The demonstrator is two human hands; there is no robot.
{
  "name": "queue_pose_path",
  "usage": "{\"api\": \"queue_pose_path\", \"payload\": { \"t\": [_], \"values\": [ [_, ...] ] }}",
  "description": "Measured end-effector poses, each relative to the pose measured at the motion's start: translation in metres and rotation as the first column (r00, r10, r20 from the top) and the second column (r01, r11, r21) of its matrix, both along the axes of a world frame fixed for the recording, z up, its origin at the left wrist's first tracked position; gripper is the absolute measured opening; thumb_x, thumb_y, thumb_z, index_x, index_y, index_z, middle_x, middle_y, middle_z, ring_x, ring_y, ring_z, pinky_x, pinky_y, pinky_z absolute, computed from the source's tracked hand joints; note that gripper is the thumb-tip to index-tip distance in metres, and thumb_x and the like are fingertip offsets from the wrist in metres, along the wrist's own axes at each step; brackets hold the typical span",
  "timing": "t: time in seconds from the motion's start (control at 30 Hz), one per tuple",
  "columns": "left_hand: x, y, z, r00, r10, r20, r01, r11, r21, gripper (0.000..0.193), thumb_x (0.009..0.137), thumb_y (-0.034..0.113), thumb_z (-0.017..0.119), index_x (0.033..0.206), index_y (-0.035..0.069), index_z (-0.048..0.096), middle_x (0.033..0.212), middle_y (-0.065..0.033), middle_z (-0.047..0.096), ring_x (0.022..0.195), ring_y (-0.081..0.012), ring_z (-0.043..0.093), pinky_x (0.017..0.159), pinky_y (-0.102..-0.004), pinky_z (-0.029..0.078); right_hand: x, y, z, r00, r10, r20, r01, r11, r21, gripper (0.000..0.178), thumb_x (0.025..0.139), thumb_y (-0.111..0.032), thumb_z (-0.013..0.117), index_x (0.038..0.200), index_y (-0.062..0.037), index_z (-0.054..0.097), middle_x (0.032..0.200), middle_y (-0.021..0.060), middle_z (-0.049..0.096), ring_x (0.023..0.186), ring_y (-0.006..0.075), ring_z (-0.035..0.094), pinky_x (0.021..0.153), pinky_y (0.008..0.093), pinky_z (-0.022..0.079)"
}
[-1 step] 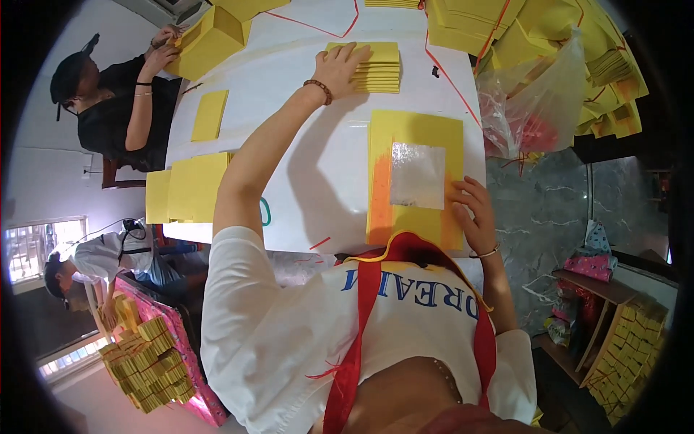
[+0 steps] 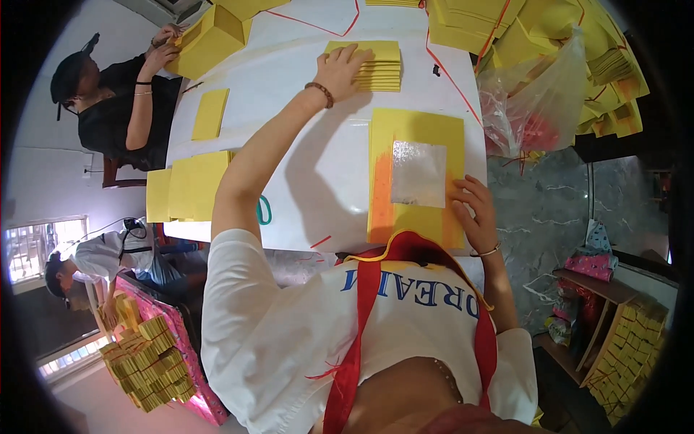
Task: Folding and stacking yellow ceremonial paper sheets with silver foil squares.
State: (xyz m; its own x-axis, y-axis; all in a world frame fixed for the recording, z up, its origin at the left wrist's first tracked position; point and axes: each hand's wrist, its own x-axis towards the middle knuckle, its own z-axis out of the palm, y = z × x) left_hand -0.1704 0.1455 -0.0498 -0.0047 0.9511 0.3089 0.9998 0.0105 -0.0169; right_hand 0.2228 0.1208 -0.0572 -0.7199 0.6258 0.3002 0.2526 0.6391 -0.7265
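Note:
My left hand (image 2: pixel 340 71) reaches to the far side of the table and lies on a neat stack of folded yellow papers (image 2: pixel 381 66). Its fingers are stretched over the stack's left part. In front of me is a pile of larger yellow sheets (image 2: pixel 416 124), the top one bearing a shiny silver square (image 2: pixel 419 175) and orange bands at its sides. Beside the right edge of that pile is my right hand (image 2: pixel 475 211), fingers apart and slightly bent. Whether its fingertips touch the paper is hard to tell.
The white table (image 2: pixel 318 181) carries a yellow folded piece (image 2: pixel 210 114), yellow sheets (image 2: pixel 195 188) and a green loop (image 2: pixel 264 211) at left. A plastic bag (image 2: pixel 538 101) and yellow bundles (image 2: pixel 614 65) are at right. A co-worker (image 2: pixel 119 105) handles yellow paper; another person (image 2: pixel 108 249) is behind.

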Motion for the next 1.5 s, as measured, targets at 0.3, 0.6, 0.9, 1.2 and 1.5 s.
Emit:
{"api": "queue_pose_path", "payload": {
  "t": [0.3, 0.6, 0.9, 1.2, 1.5],
  "values": [
    [0.161, -0.13, 0.057, 0.738, -0.494, 0.459, 0.604, 0.788, -0.123, 0.039, 0.072, 0.024, 0.063, 0.107, 0.007, 0.059, 0.106, -0.0085, 0.054, 0.094, -0.0258, 0.049, 0.078, -0.0351, 0.037, -0.001, 0.004, -0.009, 0.997, -0.04, -0.06, 0.028, 0.983, -0.182, 0.017, 0.082, -0.011, 0.06, 0.096, -0.0035, 0.065, 0.114, 0.0114, 0.056, 0.11, 0.0256, 0.05, 0.093, 0.0331, 0.039],
    [0.173, -0.141, 0.047, 0.683, -0.464, 0.564, 0.582, 0.812, -0.037, 0.027, 0.077, 0.019, 0.063, 0.099, 0.004, 0.062, 0.095, -0.0089, 0.059, 0.086, -0.0246, 0.054, 0.075, -0.0339, 0.043, 0.001, 0.005, -0.019, 0.976, -0.1, -0.192, -0.023, 0.833, -0.553, 0.025, 0.091, -0.017, 0.048, 0.095, 0.0012, 0.065, 0.118, 0.0079, 0.054, 0.109, 0.0163, 0.049, 0.093, 0.028, 0.037],
    [0.173, -0.139, 0.042, 0.446, -0.19, 0.874, 0.529, 0.844, -0.086, 0.01, 0.078, 0.012, 0.061, 0.08, 0.003, 0.063, 0.075, -0.0116, 0.061, 0.072, -0.0286, 0.057, 0.068, -0.0357, 0.046, 0.002, 0.002, -0.022, 0.97, -0.104, -0.22, -0.043, 0.818, -0.574, 0.027, 0.092, -0.018, 0.046, 0.095, 0.003, 0.064, 0.12, 0.008, 0.054, 0.11, 0.0159, 0.049, 0.095, 0.0282, 0.036],
    [0.178, -0.139, 0.045, 0.51, -0.148, 0.847, 0.468, 0.875, -0.128, 0.011, 0.079, 0.012, 0.058, 0.08, 0.002, 0.062, 0.074, -0.0129, 0.06, 0.069, -0.0287, 0.058, 0.064, -0.0354, 0.046, 0.002, 0.002, -0.021, 0.97, -0.116, -0.214, -0.029, 0.819, -0.573, 0.027, 0.091, -0.018, 0.047, 0.094, 0.0028, 0.064, 0.121, 0.0079, 0.054, 0.112, 0.0163, 0.048, 0.095, 0.029, 0.036],
    [0.157, -0.126, 0.042, 0.289, 0.191, 0.938, 0.461, 0.831, -0.311, 0.02, 0.089, 0.017, 0.055, 0.094, -0.001, 0.061, 0.081, -0.0021, 0.061, 0.073, -0.0087, 0.053, 0.065, -0.0238, 0.043, 0.007, 0.004, -0.018, 0.966, 0.078, -0.246, -0.19, 0.859, -0.476, 0.016, 0.083, -0.014, 0.06, 0.093, -0.0021, 0.063, 0.129, 0.0075, 0.045, 0.119, 0.0195, 0.041, 0.099, 0.0311, 0.032]
  ]
}}
